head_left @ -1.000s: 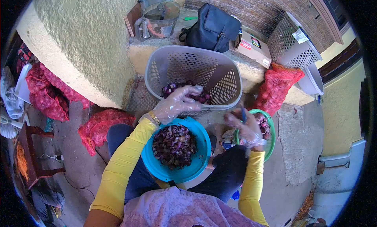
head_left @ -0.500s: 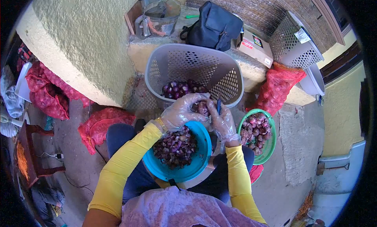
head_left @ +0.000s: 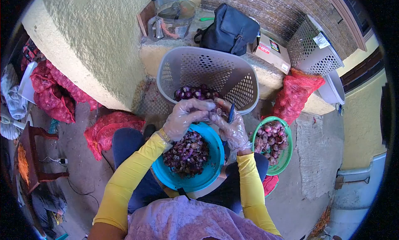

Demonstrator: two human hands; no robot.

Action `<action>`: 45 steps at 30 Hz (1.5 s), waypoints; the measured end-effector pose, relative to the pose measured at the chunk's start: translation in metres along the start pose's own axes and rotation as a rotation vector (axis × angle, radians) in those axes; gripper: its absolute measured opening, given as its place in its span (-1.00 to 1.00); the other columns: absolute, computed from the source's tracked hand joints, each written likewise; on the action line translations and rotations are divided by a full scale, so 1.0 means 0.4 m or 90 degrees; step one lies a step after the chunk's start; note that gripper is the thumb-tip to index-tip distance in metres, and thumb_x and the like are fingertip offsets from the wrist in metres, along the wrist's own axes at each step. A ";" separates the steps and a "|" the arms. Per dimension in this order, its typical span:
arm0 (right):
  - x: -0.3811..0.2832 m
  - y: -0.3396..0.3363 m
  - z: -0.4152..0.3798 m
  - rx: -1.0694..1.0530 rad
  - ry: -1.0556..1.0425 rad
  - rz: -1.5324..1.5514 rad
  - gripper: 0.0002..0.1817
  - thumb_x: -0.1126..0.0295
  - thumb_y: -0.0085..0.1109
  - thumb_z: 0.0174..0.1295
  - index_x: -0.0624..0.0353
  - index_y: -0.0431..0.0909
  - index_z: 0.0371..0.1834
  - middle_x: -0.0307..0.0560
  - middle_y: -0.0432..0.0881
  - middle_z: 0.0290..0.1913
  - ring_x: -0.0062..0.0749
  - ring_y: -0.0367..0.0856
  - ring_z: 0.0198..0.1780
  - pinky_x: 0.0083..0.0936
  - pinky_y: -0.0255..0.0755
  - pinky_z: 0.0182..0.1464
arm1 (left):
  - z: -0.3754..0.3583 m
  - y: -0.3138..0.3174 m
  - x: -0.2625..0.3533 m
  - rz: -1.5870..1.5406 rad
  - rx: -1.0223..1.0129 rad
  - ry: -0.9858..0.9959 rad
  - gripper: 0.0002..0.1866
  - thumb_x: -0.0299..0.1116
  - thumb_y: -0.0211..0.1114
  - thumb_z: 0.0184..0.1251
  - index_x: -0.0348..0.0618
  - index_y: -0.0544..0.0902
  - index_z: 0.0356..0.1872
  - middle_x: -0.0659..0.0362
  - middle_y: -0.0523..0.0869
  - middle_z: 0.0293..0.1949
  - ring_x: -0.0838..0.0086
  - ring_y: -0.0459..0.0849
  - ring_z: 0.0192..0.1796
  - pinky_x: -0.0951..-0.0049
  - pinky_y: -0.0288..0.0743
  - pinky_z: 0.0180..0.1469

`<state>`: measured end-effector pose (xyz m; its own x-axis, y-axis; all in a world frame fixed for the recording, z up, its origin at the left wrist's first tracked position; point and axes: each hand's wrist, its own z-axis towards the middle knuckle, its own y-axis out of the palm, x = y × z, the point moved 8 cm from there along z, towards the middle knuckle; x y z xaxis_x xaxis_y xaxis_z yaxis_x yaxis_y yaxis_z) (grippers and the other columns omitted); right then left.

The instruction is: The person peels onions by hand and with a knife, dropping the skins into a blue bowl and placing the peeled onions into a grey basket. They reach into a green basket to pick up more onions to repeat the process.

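My left hand [head_left: 185, 118], in a clear plastic glove, reaches over the blue basin with its fingers bent against a purple onion [head_left: 216, 111]. The onion is mostly covered by the fingers of both hands. My right hand [head_left: 232, 128], gloved the same way, touches the onion from the other side and holds a small knife [head_left: 231, 112] with a dark blue handle; its blade is hidden. Below the hands, the blue basin [head_left: 219, 157] holds onion skins and peelings [head_left: 187, 155]. Just beyond stands a grey perforated basket [head_left: 166, 80] with several peeled purple onions [head_left: 195, 93] at its bottom.
At the right, a green basket [head_left: 284, 162] contains unpeeled onions [head_left: 271, 139]. Red mesh sacks lie right [head_left: 296, 94] and left [head_left: 112, 128]. A black backpack [head_left: 230, 29], a cardboard box [head_left: 270, 55] and a clear bucket [head_left: 176, 26] rest on the ledge. A wooden stool [head_left: 35, 161] lies at left.
My left hand has shifted slightly left, and its fingers are straighter. My right hand has turned a little, with the knife more tilted. The onion is more covered now.
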<state>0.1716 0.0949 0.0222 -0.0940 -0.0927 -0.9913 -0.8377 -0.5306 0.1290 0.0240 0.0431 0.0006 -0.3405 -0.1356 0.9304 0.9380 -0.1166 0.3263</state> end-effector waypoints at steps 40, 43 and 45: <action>0.073 0.013 -0.111 -0.051 -0.002 -0.260 -0.85 0.51 0.31 0.36 0.25 0.74 -0.06 -0.41 0.66 -0.32 -0.74 0.49 -0.29 -0.61 0.48 -0.20 | -0.155 0.036 -0.077 -0.072 0.079 -0.094 -0.50 -0.58 0.51 0.30 -0.20 0.59 0.26 0.18 0.73 0.16 0.47 0.67 0.21 0.34 0.52 0.39; 0.092 0.018 -0.099 -0.029 -0.056 -0.155 -0.87 0.52 0.31 0.35 0.26 0.75 -0.08 -0.39 0.69 -0.32 -0.73 0.51 -0.27 -0.59 0.50 -0.18 | -0.159 0.024 -0.094 -0.025 0.085 -0.093 -0.49 -0.57 0.51 0.31 -0.21 0.58 0.28 0.19 0.72 0.17 0.47 0.66 0.21 0.33 0.53 0.40; 0.093 0.017 -0.093 -0.027 -0.057 -0.166 -0.87 0.52 0.31 0.35 0.26 0.75 -0.09 -0.38 0.71 -0.30 -0.72 0.54 -0.26 -0.58 0.51 -0.16 | -0.157 0.025 -0.083 0.032 0.099 -0.046 -0.47 -0.56 0.49 0.33 -0.21 0.56 0.31 0.16 0.69 0.20 0.47 0.66 0.22 0.31 0.55 0.39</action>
<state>0.1826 0.0565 -0.0128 0.0734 0.1258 -0.9893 -0.8170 -0.5613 -0.1320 0.0407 -0.0152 -0.0373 -0.2922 -0.0659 0.9541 0.9545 0.0423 0.2953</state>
